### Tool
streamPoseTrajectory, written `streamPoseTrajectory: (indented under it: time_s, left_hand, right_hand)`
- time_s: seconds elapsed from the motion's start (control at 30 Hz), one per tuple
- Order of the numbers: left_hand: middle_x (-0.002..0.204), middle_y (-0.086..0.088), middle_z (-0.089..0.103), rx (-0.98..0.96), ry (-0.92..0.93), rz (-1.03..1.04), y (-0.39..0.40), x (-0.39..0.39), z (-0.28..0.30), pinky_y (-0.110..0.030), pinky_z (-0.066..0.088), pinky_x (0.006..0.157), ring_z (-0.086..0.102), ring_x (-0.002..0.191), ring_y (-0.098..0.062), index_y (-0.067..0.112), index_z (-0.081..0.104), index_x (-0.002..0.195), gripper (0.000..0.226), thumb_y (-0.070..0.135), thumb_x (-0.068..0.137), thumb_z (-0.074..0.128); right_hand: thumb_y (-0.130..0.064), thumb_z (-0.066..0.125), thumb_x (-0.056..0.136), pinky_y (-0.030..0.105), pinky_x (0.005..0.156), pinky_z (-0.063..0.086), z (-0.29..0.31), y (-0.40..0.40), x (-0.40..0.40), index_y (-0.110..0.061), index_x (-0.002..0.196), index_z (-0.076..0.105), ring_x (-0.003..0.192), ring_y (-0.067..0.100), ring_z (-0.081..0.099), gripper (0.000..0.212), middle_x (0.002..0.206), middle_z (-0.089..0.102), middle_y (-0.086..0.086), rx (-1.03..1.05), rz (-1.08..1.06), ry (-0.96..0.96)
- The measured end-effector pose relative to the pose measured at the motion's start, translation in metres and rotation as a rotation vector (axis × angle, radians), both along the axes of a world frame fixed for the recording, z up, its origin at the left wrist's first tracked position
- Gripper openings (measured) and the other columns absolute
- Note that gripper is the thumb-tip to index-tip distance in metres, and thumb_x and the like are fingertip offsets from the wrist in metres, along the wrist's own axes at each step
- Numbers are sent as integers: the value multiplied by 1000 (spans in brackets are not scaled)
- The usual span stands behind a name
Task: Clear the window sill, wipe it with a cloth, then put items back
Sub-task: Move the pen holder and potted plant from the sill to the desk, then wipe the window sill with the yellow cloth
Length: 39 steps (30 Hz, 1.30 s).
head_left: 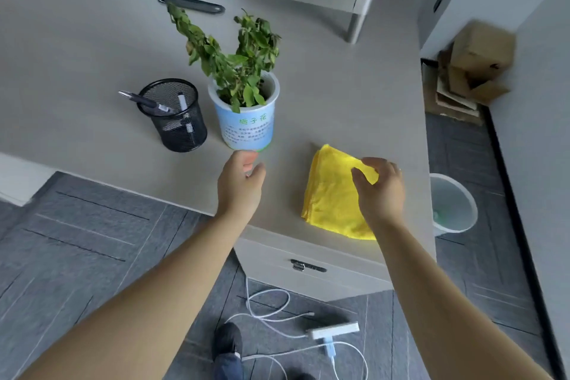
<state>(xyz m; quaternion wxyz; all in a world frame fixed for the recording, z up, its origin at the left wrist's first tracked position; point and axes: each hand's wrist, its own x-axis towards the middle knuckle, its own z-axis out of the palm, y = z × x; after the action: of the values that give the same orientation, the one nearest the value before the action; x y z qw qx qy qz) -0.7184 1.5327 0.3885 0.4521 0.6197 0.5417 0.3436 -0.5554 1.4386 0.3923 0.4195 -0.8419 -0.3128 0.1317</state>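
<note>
Two hands spread, empty: left, right | fluffy folded cloth

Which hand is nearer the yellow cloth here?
Right. The right hand hovers open over the yellow cloth; the left hand is off to its left, by the plant pot.

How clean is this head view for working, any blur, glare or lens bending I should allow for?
Head view: soft, even light, no glare on the grey desk top. The folded yellow cloth and blue-and-white plant pot are sharp; the brown cardboard boxes at far right are smeared. Desk edges bow from wide-angle distortion.
</note>
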Motion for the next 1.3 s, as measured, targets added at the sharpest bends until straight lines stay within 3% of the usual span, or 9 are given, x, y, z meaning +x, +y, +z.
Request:
streamPoseTrajectory:
  time_s: [0.33, 0.43, 0.5, 0.57, 0.67, 0.8, 0.97, 1.07, 1.3]
  left_hand:
    - [119, -17, 58, -161, 293, -159, -13, 74, -20, -36, 45, 91, 56, 106, -34, 3, 51, 110, 37, 18, 78, 60]
    - [116, -19, 59, -195, 367, -178, -6, 86, -20, -35, 42, 85, 53, 107, -34, 1, 50, 109, 43, 26, 77, 64]
    - [118, -22, 58, -282, 358, -186, 0, 92, -23, -41, 44, 90, 54, 108, -37, -2, 51, 109, 51, 30, 73, 68]
    - [116, -21, 59, -386, 307, -201, 2, 99, -24, -44, 46, 92, 54, 108, -37, -2, 52, 104, 49, 29, 71, 71]
    - [83, -14, 57, -372, 288, -243, 3, 105, -23, -34, 43, 72, 56, 89, -34, 9, 50, 76, 17, 20, 77, 62]
    - [61, -1, 34, -312, 199, -302, 0, 111, -13, -31, 29, 59, 37, 61, -22, 19, 29, 58, 32, 20, 84, 48]
    - [67, 1, 39, -235, 35, -474, -23, 138, 17, -32, 32, 63, 41, 77, -22, 17, 36, 64, 26, 17, 88, 45]
    - [84, -4, 49, -169, 20, -618, -64, 164, 41, -31, 35, 73, 46, 85, -23, 8, 49, 93, 13, 20, 88, 46]
    - [103, -4, 50, -100, -60, -886, -209, 224, 82, -30, 37, 78, 48, 93, -20, 8, 48, 110, 24, 16, 88, 49]
  right_hand:
    - [-21, 57, 87, 33, 89, 38, -18, -36, 44, 0, 128, 44, 118, 32, 48, 48, 128, 53, 18, -246, -170, 218]
    - [-24, 61, 84, 32, 69, 42, -18, -26, 50, -5, 104, 57, 93, 34, 55, 29, 93, 61, 17, -243, -194, 360]
    - [-25, 64, 81, 29, 49, 31, -18, -18, 50, -6, 78, 53, 73, 29, 46, 23, 62, 46, 7, -229, -207, 424]
    - [-23, 64, 81, 27, 45, 26, -18, -12, 49, -5, 76, 50, 62, 26, 42, 23, 57, 39, 2, -233, -200, 431]
    - [-19, 58, 84, 26, 45, 24, -16, -7, 46, -9, 74, 47, 54, 16, 36, 18, 58, 39, 0, -211, -167, 370]
    - [-18, 51, 90, 23, 51, 27, -7, -16, 43, -11, 76, 41, 65, 18, 37, 19, 65, 38, -4, -29, -210, 355]
    - [-9, 48, 90, 27, 59, 30, 23, -59, 51, -12, 85, 38, 69, 12, 37, 12, 72, 37, -7, 147, -357, 315]
    - [-7, 46, 90, 20, 59, 32, 49, -108, 61, -14, 103, 41, 71, 6, 41, 15, 76, 40, -12, 233, -473, 274]
    - [-16, 44, 94, 25, 63, 33, 87, -269, 92, -20, 98, 42, 70, 0, 41, 6, 76, 43, -15, 332, -723, 185]
